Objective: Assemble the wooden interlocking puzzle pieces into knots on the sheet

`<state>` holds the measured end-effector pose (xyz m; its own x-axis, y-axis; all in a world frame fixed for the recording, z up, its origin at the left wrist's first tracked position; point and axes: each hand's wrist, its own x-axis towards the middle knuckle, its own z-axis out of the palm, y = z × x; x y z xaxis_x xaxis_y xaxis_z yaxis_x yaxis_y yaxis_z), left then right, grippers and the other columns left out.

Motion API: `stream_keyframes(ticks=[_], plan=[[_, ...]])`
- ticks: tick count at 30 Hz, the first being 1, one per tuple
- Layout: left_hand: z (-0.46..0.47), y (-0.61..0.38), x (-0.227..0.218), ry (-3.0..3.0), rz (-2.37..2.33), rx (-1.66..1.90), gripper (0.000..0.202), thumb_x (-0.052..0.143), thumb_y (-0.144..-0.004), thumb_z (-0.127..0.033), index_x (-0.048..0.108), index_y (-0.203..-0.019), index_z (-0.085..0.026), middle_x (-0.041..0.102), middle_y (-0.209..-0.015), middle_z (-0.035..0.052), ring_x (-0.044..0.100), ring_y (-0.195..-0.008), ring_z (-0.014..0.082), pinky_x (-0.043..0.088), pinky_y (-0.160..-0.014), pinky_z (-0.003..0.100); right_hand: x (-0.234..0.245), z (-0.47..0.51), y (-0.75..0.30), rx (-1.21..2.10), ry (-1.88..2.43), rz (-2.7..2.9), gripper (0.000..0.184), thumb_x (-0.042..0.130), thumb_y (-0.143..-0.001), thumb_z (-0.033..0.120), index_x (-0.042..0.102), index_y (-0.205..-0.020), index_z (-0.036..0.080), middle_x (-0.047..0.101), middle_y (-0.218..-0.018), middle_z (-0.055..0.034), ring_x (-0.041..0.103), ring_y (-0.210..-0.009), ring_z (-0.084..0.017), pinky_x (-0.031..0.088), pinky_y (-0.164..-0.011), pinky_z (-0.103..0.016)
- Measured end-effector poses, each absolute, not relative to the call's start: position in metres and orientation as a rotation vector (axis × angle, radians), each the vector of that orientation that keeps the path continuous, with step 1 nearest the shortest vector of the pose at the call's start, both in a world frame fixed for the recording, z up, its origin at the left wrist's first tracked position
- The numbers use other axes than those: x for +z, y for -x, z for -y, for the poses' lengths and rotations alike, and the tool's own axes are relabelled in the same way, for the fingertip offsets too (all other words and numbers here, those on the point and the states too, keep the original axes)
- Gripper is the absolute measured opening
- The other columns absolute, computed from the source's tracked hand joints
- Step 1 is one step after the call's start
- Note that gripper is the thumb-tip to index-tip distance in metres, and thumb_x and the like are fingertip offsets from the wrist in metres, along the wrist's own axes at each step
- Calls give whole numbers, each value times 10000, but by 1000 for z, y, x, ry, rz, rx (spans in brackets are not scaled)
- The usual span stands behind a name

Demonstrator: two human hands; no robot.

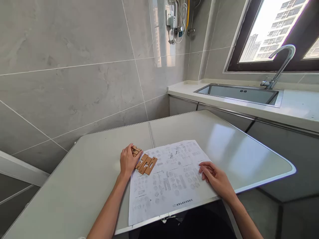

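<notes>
The grey desk (87,172) fills most of my view, pushed up against the tiled wall (62,76), with the steel sink (239,94) and its tap (280,64) off to my right under the window (274,33). A printed instruction sheet (171,186) lies on the desk's near edge. My right grip (215,177) rests loose and flat on the sheet's right side, holding nothing. My left grip (128,161) curls over a small wooden piece (136,151) at the sheet's top left corner; I cannot tell whether it is pinched. Just beside it, the flat wooden parts (146,164) lie on the sheet.
</notes>
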<state>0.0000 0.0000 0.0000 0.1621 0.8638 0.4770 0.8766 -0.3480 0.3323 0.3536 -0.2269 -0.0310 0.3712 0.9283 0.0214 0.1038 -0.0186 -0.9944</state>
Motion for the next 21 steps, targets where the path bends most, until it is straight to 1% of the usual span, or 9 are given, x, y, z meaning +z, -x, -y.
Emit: stream_keyframes(ticks=[4,6,8,10,12,15,17,21], plan=[[19,-17,14,2535,1617,-1107,605,719,-891,-528,538,-1387,-232,673,-1287,114,622,-1195,332,515,-1009,473,-31,228,-354,861,1475,1014,423,609,-964,623,651,-1050,210,689,-832,-47,578,-652,-170,476,-630,-306],[35,-31,21,2742,1439,-1137,596,733,-895,-520,529,-1392,-261,671,-1279,85,627,-1174,304,525,-1004,453,-31,228,-353,853,1484,1020,427,610,-964,625,651,-1057,210,693,-841,-50,585,-652,-173,481,-633,-310],[52,-48,25,2948,1266,-1127,624,764,-877,-527,523,-1395,-275,671,-1267,82,635,-1150,298,529,-998,455,-32,227,-353,846,1482,1027,432,609,-963,627,652,-1061,209,699,-849,-55,591,-651,-176,484,-627,-311],[70,-66,26,3139,1124,-1061,625,784,-868,-515,526,-1389,-287,670,-1277,88,636,-1158,301,529,-992,463,-32,227,-353,839,1478,1035,432,608,-964,626,653,-1064,208,705,-853,-57,598,-651,-177,488,-623,-309],[84,-85,26,3310,876,-918,664,804,-852,-517,519,-1401,-277,682,-1274,95,636,-1171,308,519,-998,468,-32,227,-352,830,1482,1040,423,604,-970,617,653,-1065,208,711,-855,-57,604,-655,-175,496,-636,-309],[97,-111,22,3437,535,-794,686,794,-849,-555,517,-1401,-256,678,-1311,103,627,-1193,298,501,-1022,449,-30,227,-352,819,1496,1047,407,604,-974,603,656,-1062,209,714,-842,-51,604,-651,-170,508,-659,-308],[101,-125,18,3464,357,-736,686,768,-871,-562,502,-1419,-245,688,-1297,109,633,-1190,300,491,-1031,452,-29,227,-353,810,1501,1052,414,612,-965,612,660,-1052,211,712,-825,-44,603,-642,-167,513,-661,-305],[103,-139,12,3488,255,-691,709,752,-876,-582,492,-1435,-233,691,-1287,123,638,-1185,308,491,-1023,454,-27,226,-352,788,1507,1064,454,617,-947,648,667,-1047,208,715,-810,-47,615,-638,-172,530,-667,-310]])
